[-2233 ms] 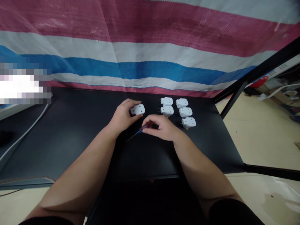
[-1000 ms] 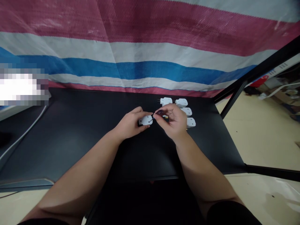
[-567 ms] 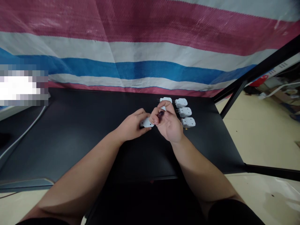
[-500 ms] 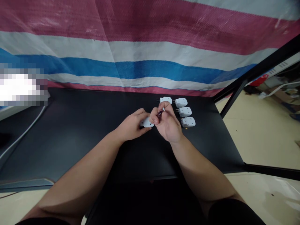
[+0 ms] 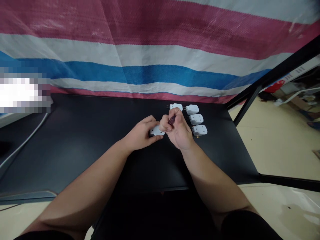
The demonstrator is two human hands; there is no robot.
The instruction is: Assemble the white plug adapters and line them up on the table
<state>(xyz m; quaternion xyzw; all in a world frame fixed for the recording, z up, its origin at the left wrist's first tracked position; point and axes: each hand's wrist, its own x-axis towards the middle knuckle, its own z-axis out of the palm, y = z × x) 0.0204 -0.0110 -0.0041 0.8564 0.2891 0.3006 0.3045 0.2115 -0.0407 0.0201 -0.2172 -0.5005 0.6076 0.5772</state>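
My left hand (image 5: 140, 134) is closed around a white plug (image 5: 157, 130), pressing it against the black table with the fingers and thumb at its sides. Over the plug's right end is my right hand (image 5: 178, 130), fingers curled round the dark purple handle of a screwdriver (image 5: 172, 120). Only the butt of that handle shows; its shaft and tip are hidden under the hand. Right behind my right hand lies another white plug (image 5: 176, 106), partly covered. Beside it, more white plugs (image 5: 196, 119) form a column, thin prongs pointing left.
A small brass-coloured piece (image 5: 197, 137) lies by the nearest plug of the column. The black tabletop (image 5: 75, 133) ends at a striped sheet (image 5: 140, 73) behind. A white cable (image 5: 27, 140) runs along the left, and a black metal frame (image 5: 250, 100) stands right.
My right hand has turned slightly, its fingers closing more tightly, and the dark handle shows at a different angle. The left hand and the plug stay in place.
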